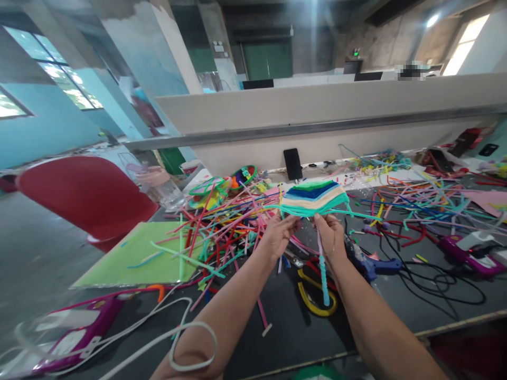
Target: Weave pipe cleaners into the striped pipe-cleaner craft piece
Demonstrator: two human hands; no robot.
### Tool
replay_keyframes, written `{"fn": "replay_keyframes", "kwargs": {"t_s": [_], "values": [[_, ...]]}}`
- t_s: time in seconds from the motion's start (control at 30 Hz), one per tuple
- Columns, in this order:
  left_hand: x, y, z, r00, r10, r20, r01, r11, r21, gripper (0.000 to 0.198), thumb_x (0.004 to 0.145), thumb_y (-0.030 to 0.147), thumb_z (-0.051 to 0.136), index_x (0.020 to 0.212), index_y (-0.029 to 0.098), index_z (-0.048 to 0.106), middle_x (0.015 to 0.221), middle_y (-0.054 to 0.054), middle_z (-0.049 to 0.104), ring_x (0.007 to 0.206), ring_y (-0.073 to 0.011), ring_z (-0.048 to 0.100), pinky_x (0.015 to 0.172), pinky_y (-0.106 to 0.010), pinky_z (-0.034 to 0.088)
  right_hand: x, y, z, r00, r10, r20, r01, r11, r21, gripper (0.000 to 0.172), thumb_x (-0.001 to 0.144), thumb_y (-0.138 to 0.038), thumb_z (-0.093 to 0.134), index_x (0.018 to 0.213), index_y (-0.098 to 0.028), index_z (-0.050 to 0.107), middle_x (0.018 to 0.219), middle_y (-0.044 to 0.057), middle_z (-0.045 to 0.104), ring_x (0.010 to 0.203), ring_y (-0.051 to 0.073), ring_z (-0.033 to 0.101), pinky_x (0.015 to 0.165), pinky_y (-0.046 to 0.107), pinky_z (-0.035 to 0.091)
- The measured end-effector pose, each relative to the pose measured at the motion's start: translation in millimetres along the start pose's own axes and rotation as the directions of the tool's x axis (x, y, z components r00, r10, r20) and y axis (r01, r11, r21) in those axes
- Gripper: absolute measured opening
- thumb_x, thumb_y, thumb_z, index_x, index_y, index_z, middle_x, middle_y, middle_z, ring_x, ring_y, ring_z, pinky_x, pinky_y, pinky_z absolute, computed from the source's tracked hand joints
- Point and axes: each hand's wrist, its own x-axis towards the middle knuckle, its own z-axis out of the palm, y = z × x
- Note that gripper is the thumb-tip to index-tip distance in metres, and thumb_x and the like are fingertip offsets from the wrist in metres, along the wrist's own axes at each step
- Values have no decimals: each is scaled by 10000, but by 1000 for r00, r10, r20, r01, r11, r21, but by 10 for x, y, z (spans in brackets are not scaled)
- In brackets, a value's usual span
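Both my hands hold up a fan-shaped piece woven from pipe cleaners point(315, 198), striped green, blue, cream and teal. My left hand point(279, 235) pinches its lower left edge. My right hand point(330, 235) pinches the lower right edge, and a twisted teal-and-pink stem point(322, 274) hangs down from between the hands. Loose teal ends stick out to the right of the piece. The piece is held above a dark table point(285, 327).
Heaps of coloured pipe cleaners point(222, 221) cover the table. A green sheet point(138, 256) lies at left, a blue glue gun point(372, 264) and black cables at right, a yellow ring point(317, 303) below the hands, a phone point(293, 163) against the partition, a red chair point(87, 195) at left.
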Motion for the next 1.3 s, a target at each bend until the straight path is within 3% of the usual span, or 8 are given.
{"fn": "replay_keyframes", "kwargs": {"t_s": [0.23,0.43,0.7,1.03,1.3], "values": [[-38,-61,4,994,-107,21,105,992,74,254,605,191,802,811,130,667,733,-12,664,637,-115,602,635,-256,461,-18,-36,-6,999,-21,35,23,999,-43,329,768,-378,626,536,-182,502,535,-37,462,560,111,415,583,264,341],[-26,-79,1,984,-167,-56,168,986,9,267,599,270,811,709,131,611,651,-3,622,569,-105,563,589,-260,436,-41,-52,-2,999,-39,12,41,971,-237,322,739,-400,632,529,-181,524,540,-16,500,568,130,455,564,268,365],[-27,-43,-37,963,-263,-48,262,964,-40,226,641,286,775,704,133,621,625,11,609,559,-107,557,598,-271,432,-43,-18,-32,993,-101,56,115,905,-409,315,772,-426,591,575,-181,568,578,-4,536,609,151,499,613,283,391],[-5,-23,-76,935,-355,2,354,933,-63,199,620,213,782,713,113,637,653,-26,631,587,-123,567,653,-306,447,-34,8,-70,989,-139,44,144,897,-419,297,781,-427,595,613,-182,599,633,6,573,636,154,516,649,291,409],[4,-43,-74,956,-294,17,294,949,-116,196,591,175,791,691,105,638,644,-22,621,570,-107,545,654,-308,436,-30,20,-83,985,-167,42,170,905,-389,299,752,-413,636,585,-169,593,599,13,560,605,151,509,630,304,408]]}}
